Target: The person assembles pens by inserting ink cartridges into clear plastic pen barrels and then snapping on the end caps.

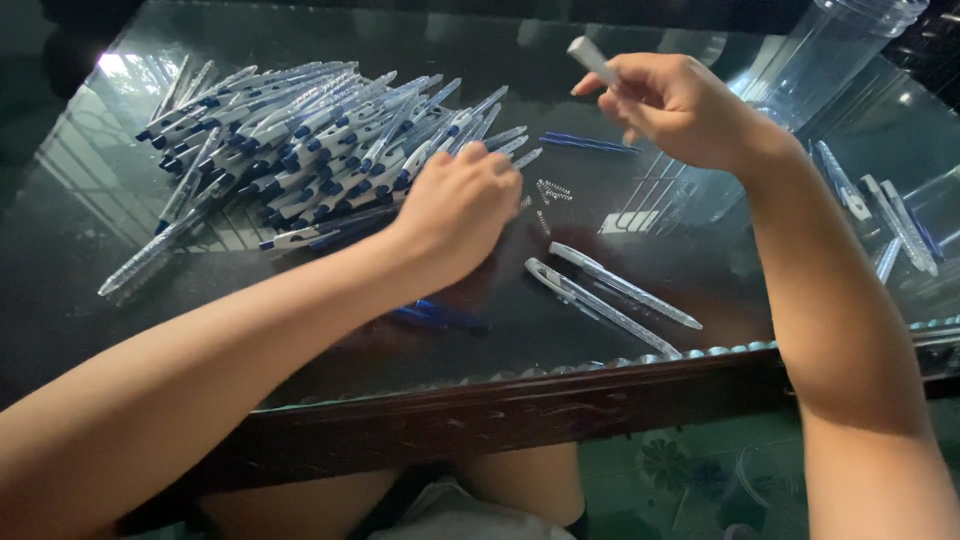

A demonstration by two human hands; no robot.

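My left hand (455, 205) reaches over the near edge of a large pile of white and blue pens (300, 140), fingers curled down among them; what it grips is hidden. My right hand (675, 105) is raised above the table and pinches a small white pen part (592, 60) between thumb and fingers. Two clear pen barrels (610, 290) lie on the dark glass table (120, 300) in front of me. Small metal springs (550, 190) lie beside my left hand. Blue refills (585, 143) lie further back.
A tall clear plastic jar (830, 50) stands at the back right. More clear pen barrels (880, 210) lie at the right edge. Blue pieces (440, 317) lie under my left forearm. The table has a dark wooden rim (500, 410) at the front.
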